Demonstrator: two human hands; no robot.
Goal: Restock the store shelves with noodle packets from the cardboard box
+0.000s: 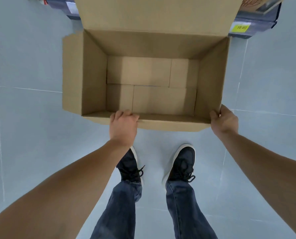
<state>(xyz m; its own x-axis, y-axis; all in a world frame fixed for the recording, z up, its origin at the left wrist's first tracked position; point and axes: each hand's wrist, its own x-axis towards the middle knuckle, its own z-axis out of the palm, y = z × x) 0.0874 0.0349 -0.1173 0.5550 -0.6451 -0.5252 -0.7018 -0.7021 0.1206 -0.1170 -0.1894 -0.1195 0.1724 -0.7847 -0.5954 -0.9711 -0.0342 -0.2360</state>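
Cardboard box (95,75) sits open on the floor (26,118), no packets visible inside. Left hand (123,125) grips its near wall, fingers curled over; right hand (225,121) grips the near right corner.

You're looking down at a pale blue-grey tiled floor (31,66), its thin light grout lines running across the left and right of the frame. Soft, even light gives it a faint sheen. At the upper right, a dark shelf edge (252,30) carries a yellow price tag (241,27); another dark shelf edge (64,7) shows at upper left.
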